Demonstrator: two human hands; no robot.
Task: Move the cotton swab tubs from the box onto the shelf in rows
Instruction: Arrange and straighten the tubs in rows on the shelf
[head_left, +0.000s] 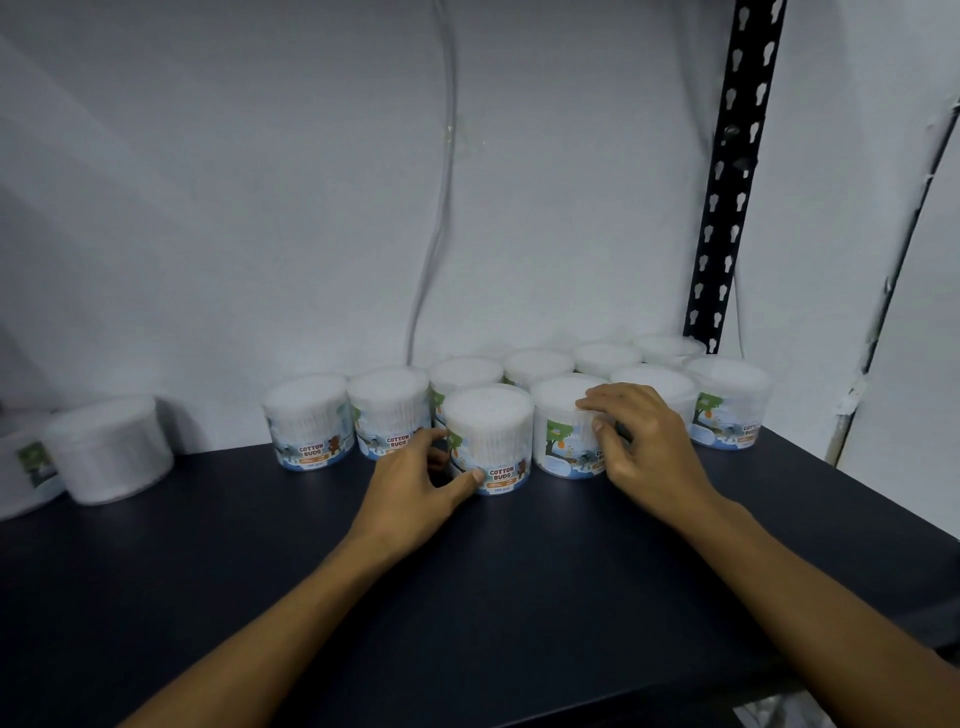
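Observation:
Several clear cotton swab tubs stand in two rows at the back of the dark shelf (467, 597), against the white wall. My left hand (410, 483) grips the nearest front-row tub (491, 436), thumb on its label and fingers round its left side. My right hand (639, 441) holds the tub beside it (563, 431), fingers over its top edge and thumb on its front. Both tubs stand upright on the shelf. The box is out of view.
Two more tubs (111, 447) stand apart at the far left of the shelf. A black perforated upright (727, 182) rises at the back right corner. A grey cable (441, 208) hangs down the wall behind the rows.

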